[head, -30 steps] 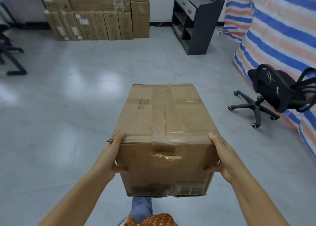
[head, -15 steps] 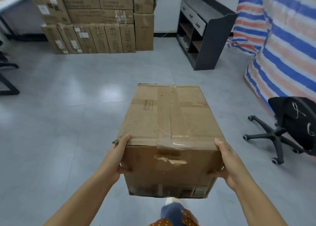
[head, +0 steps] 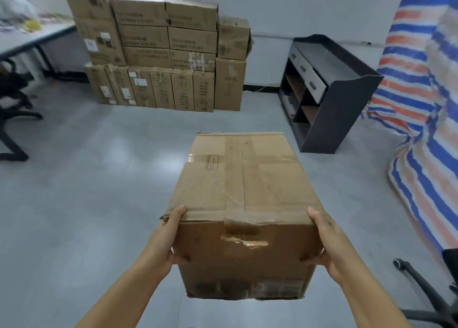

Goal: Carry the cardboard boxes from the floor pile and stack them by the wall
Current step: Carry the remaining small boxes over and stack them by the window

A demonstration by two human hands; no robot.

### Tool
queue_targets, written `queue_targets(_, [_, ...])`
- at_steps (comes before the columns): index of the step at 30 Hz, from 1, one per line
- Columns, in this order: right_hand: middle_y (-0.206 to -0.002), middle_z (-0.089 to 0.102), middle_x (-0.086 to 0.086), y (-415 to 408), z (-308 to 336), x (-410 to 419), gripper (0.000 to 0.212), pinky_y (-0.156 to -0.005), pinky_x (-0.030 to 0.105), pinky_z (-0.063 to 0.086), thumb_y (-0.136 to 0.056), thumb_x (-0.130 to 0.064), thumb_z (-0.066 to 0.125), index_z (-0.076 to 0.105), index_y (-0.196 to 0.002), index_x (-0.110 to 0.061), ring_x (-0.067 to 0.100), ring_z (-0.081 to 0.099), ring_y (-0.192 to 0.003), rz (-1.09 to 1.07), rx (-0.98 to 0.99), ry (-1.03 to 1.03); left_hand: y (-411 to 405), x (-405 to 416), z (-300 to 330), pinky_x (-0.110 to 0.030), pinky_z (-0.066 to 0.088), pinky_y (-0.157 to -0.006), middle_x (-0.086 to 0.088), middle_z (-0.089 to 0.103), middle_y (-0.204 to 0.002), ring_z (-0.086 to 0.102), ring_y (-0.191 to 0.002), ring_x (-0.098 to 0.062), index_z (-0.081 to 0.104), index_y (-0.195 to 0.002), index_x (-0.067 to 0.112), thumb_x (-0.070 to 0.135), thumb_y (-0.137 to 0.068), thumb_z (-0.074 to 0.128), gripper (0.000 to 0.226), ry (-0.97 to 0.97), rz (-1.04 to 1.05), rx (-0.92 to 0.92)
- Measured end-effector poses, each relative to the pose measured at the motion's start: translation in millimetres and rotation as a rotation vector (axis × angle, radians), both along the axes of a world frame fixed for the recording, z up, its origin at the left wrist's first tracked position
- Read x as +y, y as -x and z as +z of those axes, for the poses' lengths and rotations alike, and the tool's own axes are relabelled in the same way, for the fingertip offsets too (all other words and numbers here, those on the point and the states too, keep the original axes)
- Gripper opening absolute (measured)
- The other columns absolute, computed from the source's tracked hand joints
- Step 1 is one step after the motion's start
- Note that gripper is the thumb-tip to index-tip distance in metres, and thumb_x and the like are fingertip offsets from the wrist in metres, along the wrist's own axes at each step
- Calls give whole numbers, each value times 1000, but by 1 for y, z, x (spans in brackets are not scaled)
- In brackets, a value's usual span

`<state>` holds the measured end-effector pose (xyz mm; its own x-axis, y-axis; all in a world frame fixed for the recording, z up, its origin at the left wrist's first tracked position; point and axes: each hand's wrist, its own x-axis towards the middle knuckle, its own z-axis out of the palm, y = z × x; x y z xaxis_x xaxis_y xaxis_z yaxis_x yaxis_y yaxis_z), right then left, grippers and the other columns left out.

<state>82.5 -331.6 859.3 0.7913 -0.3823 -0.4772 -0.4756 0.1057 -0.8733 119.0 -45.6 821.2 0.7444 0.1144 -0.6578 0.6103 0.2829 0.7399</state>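
I hold a taped brown cardboard box (head: 244, 196) in front of me, off the grey floor, its long side pointing away. My left hand (head: 166, 238) grips its near left edge, thumb on top. My right hand (head: 327, 243) grips the near right edge the same way. Ahead, against the white wall, stands a stack of cardboard boxes (head: 163, 55), several rows high, with upright narrow boxes along the bottom.
A black shelf unit (head: 324, 99) with drawers stands right of the stack. A striped tarp (head: 421, 104) covers something along the right. A black office chair base (head: 426, 295) is at the lower right. A table (head: 32, 40) and black chair (head: 12, 104) are at left.
The view has tilted up and moved forward: the wall stack and shelf unit look nearer and larger. The office chair has slid out to the lower right. My grip on the box is unchanged.
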Motion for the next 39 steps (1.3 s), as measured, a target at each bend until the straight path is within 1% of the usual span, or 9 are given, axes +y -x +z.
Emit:
queue_targets(3, [-114, 54, -6, -64, 7, -15, 33, -79, 61, 52, -93, -45, 49, 51, -124, -33, 20, 50, -105, 37, -22, 22, -59, -15, 7, -69, 46, -83, -1, 45, -133, 44, -126, -27, 47, -123, 28, 46, -89, 58, 40, -2, 29, -37])
queue_targets(9, [-105, 53, -13, -209, 12, -25, 27, -78, 58, 53, -94, -44, 47, 52, -117, -30, 8, 50, -92, 66, -73, 49, -199, -27, 13, -69, 47, -82, 0, 46, -134, 44, -123, -25, 47, -128, 27, 46, -89, 57, 44, -16, 50, -90])
queue_targets(12, [-103, 53, -11, -291, 16, -22, 26, -76, 56, 54, -95, -43, 48, 51, -115, -29, 10, 51, -91, 47, -104, 56, -284, -25, 17, -69, 46, -83, 0, 49, -131, 47, -118, -24, 49, -127, 27, 46, -90, 56, 42, -4, 40, -134])
queue_targets(15, [-106, 53, -7, -371, 25, -17, 24, -74, 56, 55, -93, -43, 50, 52, -113, -31, 16, 51, -95, 13, -126, 52, -371, -19, 29, -66, 50, -80, 0, 52, -131, 50, -118, -23, 54, -126, 27, 47, -88, 58, 44, -9, 15, -155])
queue_targets(20, [-107, 55, -6, -486, 46, -12, 31, -76, 55, 56, -94, -43, 48, 54, -120, -28, 13, 53, -94, -21, -169, 59, -498, -17, 59, -65, 49, -82, -2, 55, -126, 56, -107, -19, 53, -125, 24, 45, -88, 59, 43, -16, -5, -197])
queue_targets(27, [-101, 59, -4, -632, 55, -20, 32, -78, 56, 55, -93, -42, 50, 57, -118, -23, 13, 56, -90, -41, -170, 68, -649, -25, 68, -68, 48, -82, -3, 54, -130, 55, -114, -24, 51, -127, 27, 47, -88, 58, 45, -7, -29, -207])
queue_targets(31, [-103, 60, -1, -732, 49, -36, 32, -77, 58, 55, -92, -43, 52, 57, -117, -23, 16, 57, -92, -33, -199, 90, -744, -42, 69, -70, 46, -84, -3, 52, -131, 53, -116, -25, 50, -127, 28, 46, -89, 57, 43, -7, -15, -236])
queue_targets(36, [-101, 60, -1, -875, 57, -65, 28, -78, 59, 54, -93, -41, 52, 57, -114, -24, 18, 57, -92, 7, -260, 75, -871, -69, 81, -70, 45, -85, -3, 59, -122, 60, -107, -24, 52, -123, 26, 45, -89, 57, 39, 5, 34, -289])
queue_targets(39, [-107, 60, -2, -960, 75, -84, 26, -79, 58, 54, -92, -45, 52, 56, -113, -30, 21, 57, -99, 51, -314, 71, -947, -87, 100, -68, 46, -85, 2, 60, -112, 61, -98, -20, 53, -121, 25, 43, -90, 57, 36, 19, 61, -343])
